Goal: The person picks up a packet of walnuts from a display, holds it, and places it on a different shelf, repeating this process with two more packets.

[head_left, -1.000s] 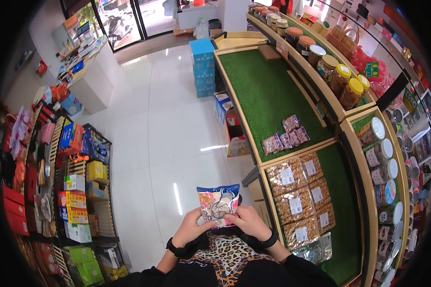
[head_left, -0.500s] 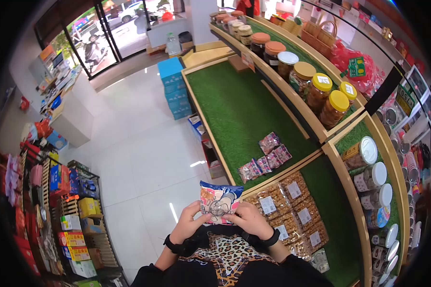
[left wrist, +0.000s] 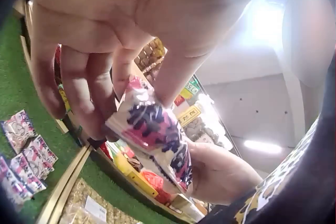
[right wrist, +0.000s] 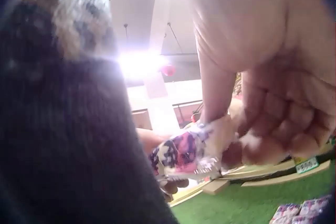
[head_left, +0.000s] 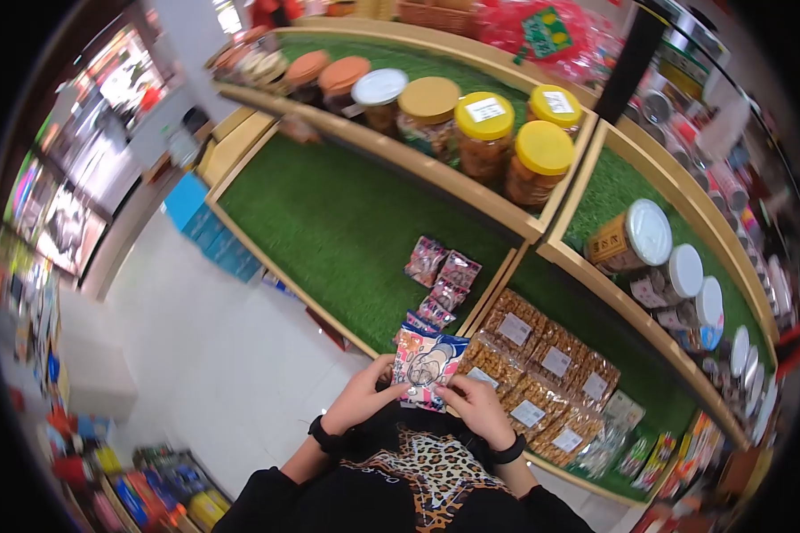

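A small snack bag, pink and white with a blue top edge and a cartoon figure, is held upright in front of the chest. My left hand pinches its left side between thumb and fingers. On the opposite side my right hand grips it the same way. The left wrist view shows the bag edge-on, with the left thumb pressed on it. Just beyond it, several like snack packets lie in a loose row on green matting.
Clear packs of brown nut-like snacks with white labels fill the near bin. Lidded jars line the raised shelf behind, and white-lidded tubs stand at right. Blue boxes are stacked on the floor beyond the display's left end.
The head view has swung right toward the display, so the bag now overlaps the row of packets and the bin's edge. Both hands keep their hold on the bag.
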### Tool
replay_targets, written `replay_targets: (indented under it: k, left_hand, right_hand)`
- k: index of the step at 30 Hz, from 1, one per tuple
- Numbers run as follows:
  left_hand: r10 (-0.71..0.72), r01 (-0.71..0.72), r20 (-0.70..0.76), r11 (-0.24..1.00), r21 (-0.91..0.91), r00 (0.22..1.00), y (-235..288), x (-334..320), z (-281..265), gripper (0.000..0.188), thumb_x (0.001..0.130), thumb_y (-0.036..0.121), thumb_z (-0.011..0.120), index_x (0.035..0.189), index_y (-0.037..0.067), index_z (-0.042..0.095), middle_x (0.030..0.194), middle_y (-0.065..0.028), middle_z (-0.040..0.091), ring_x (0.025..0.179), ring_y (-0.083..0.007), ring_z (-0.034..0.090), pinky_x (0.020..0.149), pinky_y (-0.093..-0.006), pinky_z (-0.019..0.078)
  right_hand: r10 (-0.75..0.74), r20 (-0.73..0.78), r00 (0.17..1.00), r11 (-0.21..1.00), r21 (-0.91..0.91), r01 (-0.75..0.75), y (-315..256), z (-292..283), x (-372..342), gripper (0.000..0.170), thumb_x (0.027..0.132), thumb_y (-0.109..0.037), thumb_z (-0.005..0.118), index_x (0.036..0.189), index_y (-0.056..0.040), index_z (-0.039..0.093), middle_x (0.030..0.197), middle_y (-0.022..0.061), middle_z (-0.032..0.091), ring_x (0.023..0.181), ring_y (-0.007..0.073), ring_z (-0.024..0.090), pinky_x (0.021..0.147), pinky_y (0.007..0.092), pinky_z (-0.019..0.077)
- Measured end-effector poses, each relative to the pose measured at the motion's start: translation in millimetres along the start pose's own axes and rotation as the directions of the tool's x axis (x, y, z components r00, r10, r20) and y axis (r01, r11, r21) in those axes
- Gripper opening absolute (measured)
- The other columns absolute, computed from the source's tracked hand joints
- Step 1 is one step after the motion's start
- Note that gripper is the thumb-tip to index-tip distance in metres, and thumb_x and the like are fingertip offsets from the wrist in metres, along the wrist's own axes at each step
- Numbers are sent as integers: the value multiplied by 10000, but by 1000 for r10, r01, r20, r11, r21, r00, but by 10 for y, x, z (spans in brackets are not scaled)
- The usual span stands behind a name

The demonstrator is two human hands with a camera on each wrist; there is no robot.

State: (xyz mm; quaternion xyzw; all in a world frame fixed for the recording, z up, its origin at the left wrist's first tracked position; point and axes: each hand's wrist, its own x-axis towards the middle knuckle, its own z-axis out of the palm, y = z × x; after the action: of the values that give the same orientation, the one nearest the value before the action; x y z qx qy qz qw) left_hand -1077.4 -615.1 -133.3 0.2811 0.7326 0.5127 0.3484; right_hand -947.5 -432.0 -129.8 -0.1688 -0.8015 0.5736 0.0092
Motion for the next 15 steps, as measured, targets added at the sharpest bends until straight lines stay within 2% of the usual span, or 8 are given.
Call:
replay_targets:
  k: [2, 4, 6, 8, 10, 12, 13, 15]
  left_hand:
    - [67, -68, 84, 998, 15, 994, 4, 327, -212, 421, 863, 215, 666, 1192, 7, 505, 949, -116, 652, 833, -178, 625, 754, -305, 488]
    - [82, -116, 217, 982, 149, 973, 57, 684, -447, 377, 862, 220, 664, 1136, -3, 534, 978, -134, 655, 848, -212, 641, 760, -325, 498]
    - [105, -154, 282, 976, 157, 954, 100, 948, -640, 330, 854, 199, 657, 1090, -7, 552, 990, -148, 655, 866, -247, 649, 778, -340, 503]
    - [83, -179, 326, 944, 277, 942, 1, 1208, -806, 312, 843, 162, 648, 1081, -17, 552, 978, -151, 653, 867, -259, 650, 782, -342, 504]
    - [2, -103, 371, 962, 253, 928, -194, 1385, -877, 370, 823, 145, 652, 1128, -21, 525, 1003, -170, 650, 895, -277, 652, 793, -350, 502]
    - [-64, -2, 312, 978, 207, 948, -474, 1539, -907, 497, 804, 173, 679, 1214, -20, 474, 1039, -186, 645, 916, -294, 654, 805, -368, 498]
    - [-97, 19, 330, 972, 232, 939, -631, 1618, -934, 603, 801, 197, 690, 1285, -30, 410, 1105, -208, 624, 992, -296, 637, 850, -369, 483]
    - [-110, 28, 333, 970, 244, 937, -810, 1737, -962, 617, 805, 199, 689, 1294, -40, 397, 1127, -208, 614, 1021, -284, 623, 873, -361, 473]
  right_hand:
    - [50, -107, 993, 993, -101, -61, -77, 24, 132, 273, 873, -262, 627, 906, 9, 637, 717, 165, 603, 648, 272, 611, 600, 348, 451]
    - [84, -204, 975, 989, -103, -107, -103, 117, 277, 295, 882, -269, 617, 992, 5, 620, 758, 160, 626, 675, 272, 624, 612, 357, 461]
    - [125, -308, 943, 991, 75, -106, -106, 253, 423, 343, 889, -268, 606, 1094, 2, 566, 823, 145, 655, 712, 268, 638, 631, 348, 475]
    - [200, -272, 941, 980, 74, -187, -57, 366, 607, 427, 893, -304, 598, 1167, 6, 494, 881, 142, 670, 750, 274, 649, 660, 351, 486]
    - [221, -244, 944, 975, 51, -214, 1, 519, 779, 473, 893, -348, 591, 1175, 11, 465, 890, 154, 667, 772, 286, 651, 686, 359, 494]
    - [295, -214, 931, 955, 94, -281, 98, 624, 997, 520, 894, -400, 583, 1175, 15, 449, 886, 173, 652, 802, 280, 649, 716, 359, 494]
    - [315, -148, 938, 938, 196, -284, 333, 720, 1145, 531, 892, -398, 590, 1179, 25, 443, 923, 177, 640, 839, 264, 640, 742, 347, 489]
    - [375, -51, 926, 850, 419, -321, 518, 852, 1380, 562, 879, -381, 627, 1178, 51, 429, 1051, 175, 592, 961, 222, 589, 835, 317, 461]
